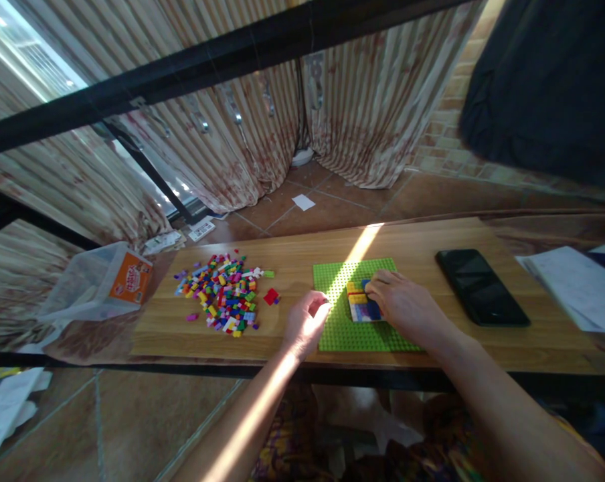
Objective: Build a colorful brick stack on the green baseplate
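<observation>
A green studded baseplate (pixel 337 335) lies on the wooden table, with a sunlit stripe across it. On its middle sits a small block of toy bricks (pixel 357 309) in yellow, red, blue and white. My right hand (pixel 400 301) reaches over this block from the right, fingers bent together with the tips at its blue and yellow bricks; whatever they pinch is hidden. At the plate's left edge is my left hand (pixel 305 325), thumb and forefinger pinched together. A tiny dark bit shows at those fingertips, too small to name.
Left on the table (pixel 287 258) is a pile of loose coloured bricks (pixel 225 294), with a red brick (pixel 271 296) beside it. A black phone (pixel 480 288) and papers (pixel 578 284) lie to the right. A clear plastic box (pixel 86 288) with an orange label stands beyond the left end.
</observation>
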Demonstrator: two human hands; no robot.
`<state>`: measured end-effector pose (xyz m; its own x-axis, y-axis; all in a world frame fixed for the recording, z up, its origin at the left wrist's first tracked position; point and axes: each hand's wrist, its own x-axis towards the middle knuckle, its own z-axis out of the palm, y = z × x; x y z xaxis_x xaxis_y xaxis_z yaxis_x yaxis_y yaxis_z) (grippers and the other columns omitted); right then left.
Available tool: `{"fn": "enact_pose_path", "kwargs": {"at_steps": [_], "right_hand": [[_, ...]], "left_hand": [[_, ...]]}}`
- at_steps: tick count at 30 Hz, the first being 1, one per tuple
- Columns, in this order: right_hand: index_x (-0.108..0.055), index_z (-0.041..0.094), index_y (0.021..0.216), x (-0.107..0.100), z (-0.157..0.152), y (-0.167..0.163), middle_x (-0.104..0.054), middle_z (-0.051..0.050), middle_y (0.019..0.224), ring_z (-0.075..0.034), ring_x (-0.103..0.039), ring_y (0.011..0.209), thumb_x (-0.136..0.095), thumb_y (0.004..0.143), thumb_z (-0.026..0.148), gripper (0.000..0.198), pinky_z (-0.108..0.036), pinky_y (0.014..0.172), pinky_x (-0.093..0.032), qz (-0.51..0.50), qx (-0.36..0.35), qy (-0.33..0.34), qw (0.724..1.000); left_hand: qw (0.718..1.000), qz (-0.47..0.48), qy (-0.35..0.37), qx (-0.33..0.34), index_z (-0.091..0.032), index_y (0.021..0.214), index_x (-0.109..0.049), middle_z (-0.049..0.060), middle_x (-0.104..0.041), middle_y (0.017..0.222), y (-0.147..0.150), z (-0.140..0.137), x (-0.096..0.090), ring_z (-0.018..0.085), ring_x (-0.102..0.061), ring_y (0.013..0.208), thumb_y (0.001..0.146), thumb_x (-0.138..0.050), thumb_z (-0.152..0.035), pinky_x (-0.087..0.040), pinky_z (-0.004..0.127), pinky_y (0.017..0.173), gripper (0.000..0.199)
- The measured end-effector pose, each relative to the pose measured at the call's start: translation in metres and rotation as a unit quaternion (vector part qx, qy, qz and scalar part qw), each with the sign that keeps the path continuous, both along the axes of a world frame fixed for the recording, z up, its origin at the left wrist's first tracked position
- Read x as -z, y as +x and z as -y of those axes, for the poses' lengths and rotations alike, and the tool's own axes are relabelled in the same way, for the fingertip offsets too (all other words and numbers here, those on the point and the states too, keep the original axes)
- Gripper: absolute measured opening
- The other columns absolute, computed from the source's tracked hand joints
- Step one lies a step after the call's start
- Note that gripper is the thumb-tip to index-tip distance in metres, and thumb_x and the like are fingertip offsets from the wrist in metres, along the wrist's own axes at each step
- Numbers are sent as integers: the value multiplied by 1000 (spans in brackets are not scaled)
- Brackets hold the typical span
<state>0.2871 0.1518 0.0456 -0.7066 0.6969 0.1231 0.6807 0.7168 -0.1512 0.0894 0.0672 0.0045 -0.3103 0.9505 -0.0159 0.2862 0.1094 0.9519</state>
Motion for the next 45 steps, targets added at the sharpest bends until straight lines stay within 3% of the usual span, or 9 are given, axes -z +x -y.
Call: {"fn": "enact_pose_path", "kwargs": {"at_steps": [5,11,25,45], "right_hand": [[-65,20,87,-2,2,7,-63,-6,89,-18,-57,82,-41,96,25,26,-30,69,-39,-27,41,25,998],[-65,20,88,2,0,7,-63,-6,86,-19,-57,83,-42,95,24,25,-31,72,-39,-4,-6,25,1000],[-64,18,88,3,-3,3,-62,-8,86,-22,-52,86,-44,92,18,21,-34,79,-38,41,-43,11,998],[-65,15,88,8,-6,-4,-62,-10,86,-21,-53,81,-45,86,9,21,-33,77,-41,33,-44,7,998]], "left_hand": [[1000,-15,3,10,-19,86,-64,1,-68,79,-1,1,0,12,-62,72,78,-62,-25,-46,22,69,10],[999,-33,10,21,-19,87,-63,0,-67,80,-2,1,3,11,-61,72,79,-62,-26,-46,21,67,10],[999,-35,7,22,-19,86,-64,0,-67,80,-2,2,-1,12,-61,72,79,-63,-27,-46,21,69,10],[1000,-18,1,7,-20,88,-66,1,-66,78,0,2,-3,12,-59,70,78,-63,-24,-45,22,68,12]]}}
